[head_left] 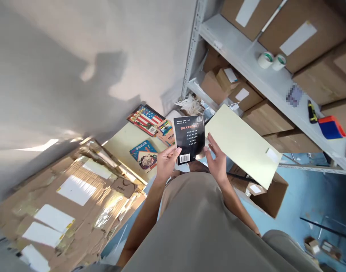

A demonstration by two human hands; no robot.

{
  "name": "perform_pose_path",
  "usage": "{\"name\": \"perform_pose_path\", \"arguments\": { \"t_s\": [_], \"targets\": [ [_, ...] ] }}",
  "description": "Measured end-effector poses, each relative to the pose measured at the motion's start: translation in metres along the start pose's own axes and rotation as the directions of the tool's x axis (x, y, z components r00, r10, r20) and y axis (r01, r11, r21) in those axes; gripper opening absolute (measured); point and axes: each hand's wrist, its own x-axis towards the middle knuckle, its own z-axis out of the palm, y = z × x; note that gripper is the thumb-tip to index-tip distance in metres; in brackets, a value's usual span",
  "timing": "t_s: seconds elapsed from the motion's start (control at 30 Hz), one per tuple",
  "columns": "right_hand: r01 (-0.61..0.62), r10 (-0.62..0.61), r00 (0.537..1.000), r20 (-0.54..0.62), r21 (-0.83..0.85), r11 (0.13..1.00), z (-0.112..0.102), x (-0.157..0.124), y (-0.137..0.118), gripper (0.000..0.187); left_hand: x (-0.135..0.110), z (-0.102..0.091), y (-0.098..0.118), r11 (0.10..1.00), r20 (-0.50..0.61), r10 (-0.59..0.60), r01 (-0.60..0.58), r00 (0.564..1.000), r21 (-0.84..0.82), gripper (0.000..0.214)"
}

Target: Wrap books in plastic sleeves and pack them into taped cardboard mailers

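A black book (pixel 190 138) shows its back cover, with white and red print and a barcode at its lower left. My left hand (pixel 166 163) is closed on its lower left edge, thumb on the cover. Beside the right edge is my right hand (pixel 217 160), fingers apart, the thumb close to or touching the book. To the left, on a pale yellow surface (pixel 120 141), lie a blue book (pixel 144 155), an orange picture book (pixel 165 132) and a book with a striped flag cover (pixel 146 119).
Flattened cardboard (pixel 104 192) is stacked at the left. A pale yellow board (pixel 241 139) lies at the right, above an open carton (pixel 275 196). Metal shelving (pixel 246 49) holds cardboard boxes, tape rolls (pixel 265 60) and a yellow-black cutter (pixel 312 112). A wall rises behind.
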Motion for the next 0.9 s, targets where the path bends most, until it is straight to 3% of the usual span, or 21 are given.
{"name": "perform_pose_path", "arguments": {
  "t_s": [0.13, 0.23, 0.33, 0.4, 0.5, 0.57, 0.67, 0.8, 0.9],
  "targets": [
    [-0.031, 0.030, 0.999, 0.013, 0.016, 0.999, -0.021, -0.004, 0.002, 0.064, 0.000, 0.058, 0.001, 0.980, 0.158, 0.089, -0.115, 0.983, 0.163, 0.043],
    [-0.048, 0.047, 0.994, -0.100, -0.004, 0.999, -0.045, 0.016, 0.010, 0.051, 0.005, 0.100, -0.004, 0.927, 0.331, 0.191, -0.281, 0.924, 0.249, 0.039],
    [-0.072, 0.084, 0.984, -0.156, 0.080, 0.994, -0.089, 0.049, 0.026, 0.056, 0.024, 0.135, -0.013, 0.923, 0.483, 0.158, -0.303, 0.861, 0.238, 0.053],
    [-0.088, 0.114, 0.985, -0.130, 0.193, 0.977, -0.123, 0.070, 0.039, 0.059, 0.044, 0.155, -0.019, 0.931, 0.424, 0.161, -0.280, 0.891, 0.235, 0.063],
    [-0.125, 0.159, 0.984, -0.076, 0.339, 0.932, -0.171, 0.097, 0.062, 0.062, 0.075, 0.190, -0.028, 0.942, 0.197, 0.202, -0.246, 0.959, 0.230, 0.073],
    [-0.158, 0.188, 0.982, -0.032, 0.420, 0.894, -0.198, 0.111, 0.078, 0.062, 0.089, 0.217, -0.034, 0.972, 0.222, 0.093, -0.137, 0.971, 0.191, 0.071],
    [-0.207, 0.217, 0.975, 0.040, 0.507, 0.837, -0.231, 0.129, 0.097, 0.059, 0.098, 0.262, -0.041, 0.989, 0.301, -0.095, 0.056, 0.949, 0.135, 0.063],
    [-0.226, 0.223, 0.972, 0.073, 0.547, 0.806, -0.268, 0.151, 0.112, 0.058, 0.102, 0.312, -0.049, 0.988, 0.244, -0.139, 0.118, 0.960, 0.098, 0.058],
    [-0.236, 0.233, 0.970, 0.075, 0.546, 0.804, -0.289, 0.164, 0.119, 0.062, 0.108, 0.336, -0.054, 0.985, 0.247, -0.158, 0.137, 0.956, 0.101, 0.058]
  ]
}}
